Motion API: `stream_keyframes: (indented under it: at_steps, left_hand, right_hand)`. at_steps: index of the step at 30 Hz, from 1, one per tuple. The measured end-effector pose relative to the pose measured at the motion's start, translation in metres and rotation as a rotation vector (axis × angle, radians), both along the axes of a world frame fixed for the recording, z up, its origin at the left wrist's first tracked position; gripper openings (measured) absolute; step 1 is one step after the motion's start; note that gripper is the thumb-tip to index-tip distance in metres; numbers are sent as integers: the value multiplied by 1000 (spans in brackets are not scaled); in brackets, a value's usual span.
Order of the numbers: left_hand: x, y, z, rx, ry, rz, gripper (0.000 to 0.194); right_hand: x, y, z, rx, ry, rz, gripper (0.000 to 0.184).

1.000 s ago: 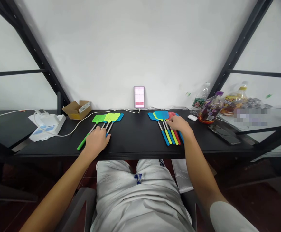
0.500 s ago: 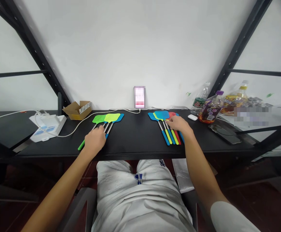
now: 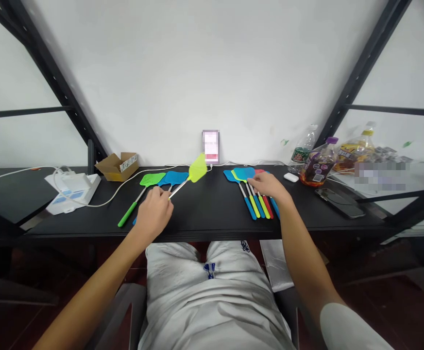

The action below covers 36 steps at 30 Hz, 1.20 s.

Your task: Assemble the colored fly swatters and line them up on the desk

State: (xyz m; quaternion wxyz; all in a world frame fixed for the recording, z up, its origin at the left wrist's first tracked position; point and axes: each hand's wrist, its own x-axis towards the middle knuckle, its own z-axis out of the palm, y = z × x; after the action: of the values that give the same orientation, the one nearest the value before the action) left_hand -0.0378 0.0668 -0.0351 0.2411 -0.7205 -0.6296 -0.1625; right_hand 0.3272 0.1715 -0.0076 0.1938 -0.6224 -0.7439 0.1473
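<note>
A yellow fly swatter [image 3: 197, 169] is raised at a slant in my left hand [image 3: 155, 212], whose closed fingers grip it by the handle end. Under and beside that hand lie a green fly swatter [image 3: 127, 214] and blue fly swatters [image 3: 176, 178], partly hidden by it. My right hand [image 3: 270, 187] rests over a fanned group on the right, fingers bent and pinched at the shafts near the top blue fly swatter [image 3: 244, 173]. A red fly swatter [image 3: 268, 208] and several blue and yellow handles stick out below; the exact shaft pinched is partly hidden.
A phone [image 3: 211, 147] leans on the wall at the back. To the left are an open carton [image 3: 119, 166], a white box [image 3: 75, 192] and a cable. Bottles [image 3: 319, 163], a white earphone case [image 3: 291, 177] and a dark phone [image 3: 339, 202] stand or lie on the right.
My left hand has taken the yellow fly swatter off the left group, lifting it and tilting it rightward. The blue head beneath is now uncovered. My right hand has hardly moved.
</note>
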Motion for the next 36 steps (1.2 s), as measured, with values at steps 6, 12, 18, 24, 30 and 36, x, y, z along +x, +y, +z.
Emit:
stream_keyframes:
  at_steps: [6,12,18,24,30,36]
  left_hand:
    - [40,-24,-2,-31,11,-219,25]
    - [51,-33,-5,7,4,-322,25]
    - [53,-39,0,-259,-270,-329,17]
    - [59,-42,-1,-582,-676,-449,18]
    - [64,-40,-7,-728,-955,-476,26]
    - [66,-34,-14,-717,-1040,-500,31]
  right_hand:
    - [-11,-9,6,-161,561,136,77]
    - [-11,-7,5,-224,801,153,60]
    - [-8,-5,0,-187,750,277,28]
    - [-18,-18,7,-224,719,398,30]
    - [-40,-30,11,-302,701,502,28]
    - [-47,-33,10,-327,708,560,28]
